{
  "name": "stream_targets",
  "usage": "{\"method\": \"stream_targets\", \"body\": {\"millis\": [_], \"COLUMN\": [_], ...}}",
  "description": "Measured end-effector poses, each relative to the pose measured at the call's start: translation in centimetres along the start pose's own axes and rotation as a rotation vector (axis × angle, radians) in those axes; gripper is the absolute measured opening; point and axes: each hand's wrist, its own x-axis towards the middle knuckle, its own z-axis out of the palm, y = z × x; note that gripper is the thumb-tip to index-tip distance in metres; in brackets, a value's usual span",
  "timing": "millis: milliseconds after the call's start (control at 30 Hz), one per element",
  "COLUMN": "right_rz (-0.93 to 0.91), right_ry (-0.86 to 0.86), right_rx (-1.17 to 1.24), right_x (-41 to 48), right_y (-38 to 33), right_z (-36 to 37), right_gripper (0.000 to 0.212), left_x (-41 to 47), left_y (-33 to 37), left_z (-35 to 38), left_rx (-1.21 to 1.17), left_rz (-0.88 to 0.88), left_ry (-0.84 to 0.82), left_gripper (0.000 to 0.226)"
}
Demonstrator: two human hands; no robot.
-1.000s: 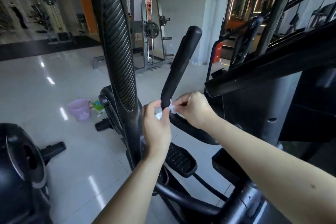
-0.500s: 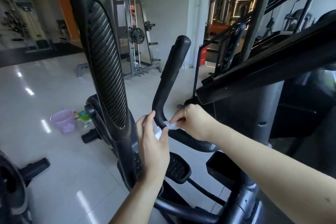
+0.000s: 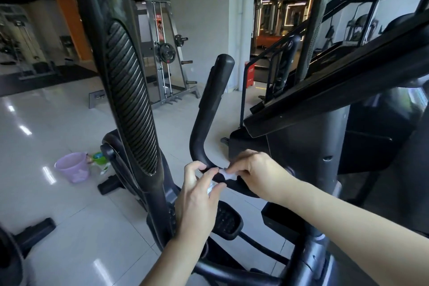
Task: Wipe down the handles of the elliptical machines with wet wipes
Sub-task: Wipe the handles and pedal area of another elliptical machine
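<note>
A black curved handle (image 3: 210, 109) of the elliptical machine rises in the middle of the view and bends to the right at its base. A small white wet wipe (image 3: 226, 173) is stretched across that bend. My right hand (image 3: 256, 173) pinches the wipe's right end. My left hand (image 3: 199, 195) holds its other end below the bar, fingers curled over the handle. A tall ribbed moving handle (image 3: 130, 100) stands close on the left.
A lilac bucket (image 3: 72, 166) and a green wipes pack (image 3: 100, 160) sit on the glossy tiled floor at left. The machine's console (image 3: 336, 81) juts over on the right. A foot pedal (image 3: 228, 219) lies below my hands. A weight rack (image 3: 166, 53) stands behind.
Both hands have slid the wipe down the handle from its straight part to the bend at its base. The view has tilted slightly, so the handle sits lower and further left.
</note>
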Motion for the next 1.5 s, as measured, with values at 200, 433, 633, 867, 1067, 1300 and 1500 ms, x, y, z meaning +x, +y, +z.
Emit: {"method": "stream_targets", "body": {"millis": [200, 433, 633, 867, 1067, 1300, 1500], "right_rz": [0.056, -0.056, 0.032, 0.1, 0.217, 0.381, 0.221], "right_ry": [-0.139, 0.136, 0.327, 0.563, 0.664, 0.818, 0.783], "right_rx": [-0.163, -0.089, -0.204, -0.074, -0.057, -0.051, 0.068], "right_x": [-2.9, -2.9, -5.8, -7.4, -8.6, -8.4, -8.7], "right_y": [2.1, 0.1, 3.3, -1.0, 0.9, 0.9, -1.8], "right_z": [-3.6, 1.1, -0.4, 4.5, 4.2, 4.9, 9.0], "right_gripper": [0.037, 0.042, 0.042, 0.015, 0.017, 0.016, 0.015], "left_x": [0.2, 0.8, 1.1, 1.1, 1.6, 1.2, 1.0], "left_y": [-0.1, 0.5, 1.0, 1.5, 1.6, 2.1, 1.9], "left_z": [0.1, -0.4, 0.0, 0.8, 0.7, 0.4, 0.6], "left_rx": [0.047, 0.011, -0.016, -0.081, -0.072, -0.041, -0.04], "left_rz": [0.046, 0.036, 0.036, 0.033, 0.026, 0.035, 0.039], "left_ry": [-0.063, -0.131, -0.21, -0.251, -0.287, -0.316, -0.313], "left_gripper": [0.034, 0.032, 0.028, 0.026, 0.025, 0.029, 0.029]}}
